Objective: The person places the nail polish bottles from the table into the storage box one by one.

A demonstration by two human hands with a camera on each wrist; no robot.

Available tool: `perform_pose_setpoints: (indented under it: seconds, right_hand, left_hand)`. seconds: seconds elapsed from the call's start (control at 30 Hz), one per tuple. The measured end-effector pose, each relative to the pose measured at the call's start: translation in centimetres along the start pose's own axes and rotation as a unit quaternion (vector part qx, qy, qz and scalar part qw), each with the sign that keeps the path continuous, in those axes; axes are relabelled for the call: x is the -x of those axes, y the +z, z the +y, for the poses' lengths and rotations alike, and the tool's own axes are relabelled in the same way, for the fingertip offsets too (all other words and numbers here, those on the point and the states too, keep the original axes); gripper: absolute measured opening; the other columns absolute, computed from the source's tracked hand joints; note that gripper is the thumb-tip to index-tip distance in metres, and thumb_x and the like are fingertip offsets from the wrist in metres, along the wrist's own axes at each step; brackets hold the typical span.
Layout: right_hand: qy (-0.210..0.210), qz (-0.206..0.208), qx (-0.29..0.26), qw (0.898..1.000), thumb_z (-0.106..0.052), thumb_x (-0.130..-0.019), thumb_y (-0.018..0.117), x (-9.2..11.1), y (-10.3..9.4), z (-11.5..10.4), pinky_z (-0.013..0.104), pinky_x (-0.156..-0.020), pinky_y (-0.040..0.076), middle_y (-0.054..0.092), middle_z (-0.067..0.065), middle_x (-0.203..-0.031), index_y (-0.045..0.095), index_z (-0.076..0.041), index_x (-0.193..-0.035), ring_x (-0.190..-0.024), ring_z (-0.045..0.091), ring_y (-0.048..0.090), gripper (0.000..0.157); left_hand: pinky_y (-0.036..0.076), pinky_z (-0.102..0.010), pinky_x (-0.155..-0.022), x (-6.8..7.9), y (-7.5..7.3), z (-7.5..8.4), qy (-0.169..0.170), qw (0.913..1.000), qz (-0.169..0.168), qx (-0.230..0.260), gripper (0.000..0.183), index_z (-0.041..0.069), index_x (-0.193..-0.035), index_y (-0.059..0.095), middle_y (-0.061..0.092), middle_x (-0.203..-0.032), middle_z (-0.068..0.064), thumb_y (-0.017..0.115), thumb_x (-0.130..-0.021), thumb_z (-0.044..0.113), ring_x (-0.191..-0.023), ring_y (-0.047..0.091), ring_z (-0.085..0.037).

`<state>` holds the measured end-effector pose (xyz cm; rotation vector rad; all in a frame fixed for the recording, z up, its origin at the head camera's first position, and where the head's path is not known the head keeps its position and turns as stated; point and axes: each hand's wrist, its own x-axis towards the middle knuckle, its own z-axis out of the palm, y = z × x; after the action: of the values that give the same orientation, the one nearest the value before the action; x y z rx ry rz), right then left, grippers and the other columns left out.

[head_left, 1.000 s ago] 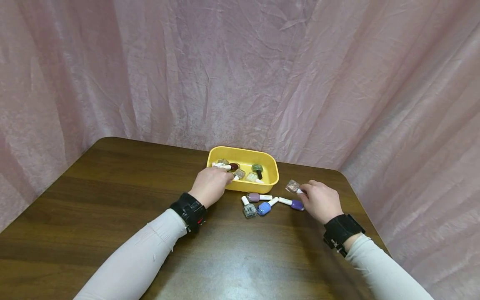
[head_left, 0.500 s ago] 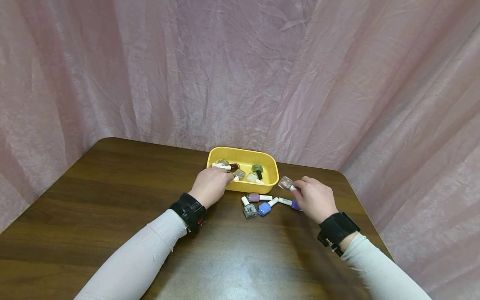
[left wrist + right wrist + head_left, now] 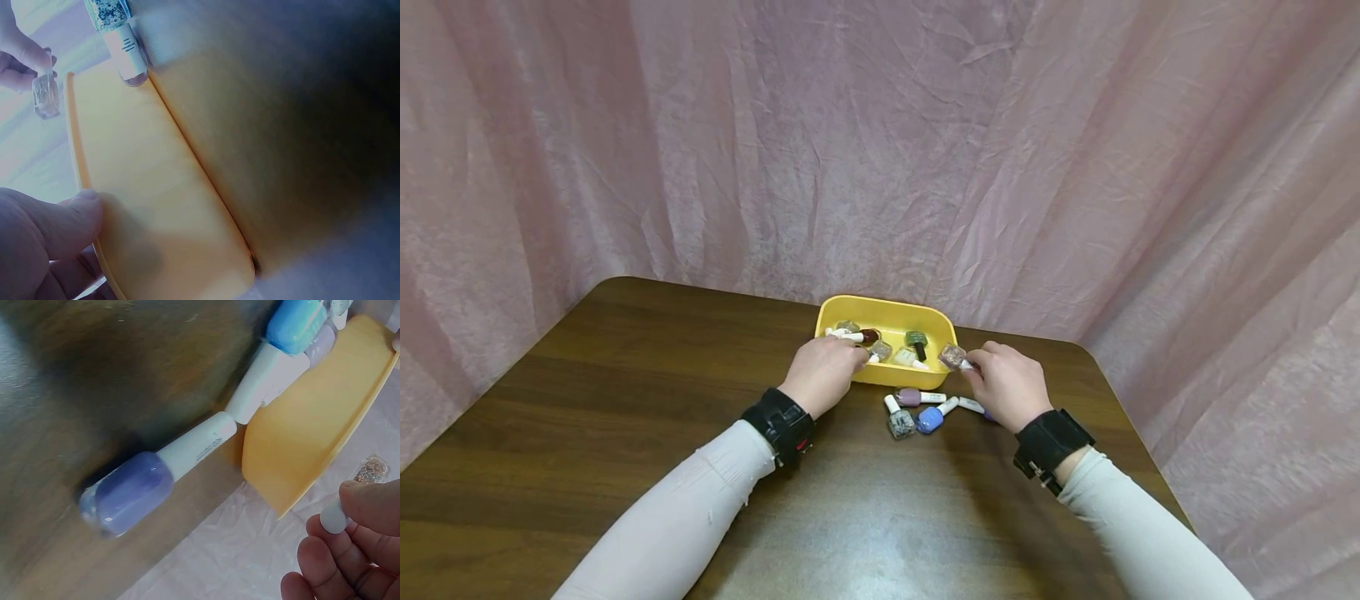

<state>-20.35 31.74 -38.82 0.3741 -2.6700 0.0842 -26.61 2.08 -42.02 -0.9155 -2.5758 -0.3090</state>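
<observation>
Rose-glitter square glass bottle point(image 3: 952, 357), right hand point(image 3: 1009, 385) pinching white cap point(image 3: 334, 516): lower gently, left hand point(image 3: 820, 375) gripping yellow oblong plastic tub point(image 3: 895, 377).

My right hand point(image 3: 1011, 385) holds a glittery bottle point(image 3: 952, 357) by its cap point(image 3: 966, 364). My left hand point(image 3: 822, 375) grips the yellow tray point(image 3: 887, 313).

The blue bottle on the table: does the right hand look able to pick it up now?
Probably not yet: nothing lies over the blue bottle, but the right hand pinches a glitter bottle by its white cap and would likely need freeing first.
</observation>
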Motion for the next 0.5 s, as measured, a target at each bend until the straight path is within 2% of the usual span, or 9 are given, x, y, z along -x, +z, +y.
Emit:
perform_pose_setpoints:
  seconds: [0.5]
  right_hand:
    - [0.005,-0.024,0.019,1.0,-0.016,-0.1,0.08,-3.2,0.7,-1.7,0.046,-0.066,0.059,0.073,0.006,-0.093,0.086,-0.009,-0.112,-0.082,0.025,0.07,0.016]
  left_hand:
    - [0.062,-0.048,-0.081,0.0,0.3,-0.1,0.001,1.0,0.003,-0.001,0.01,0.014,-0.107,0.087,0.082,-0.1,-0.005,0.078,-0.103,0.015,-0.09,0.076,-0.031]
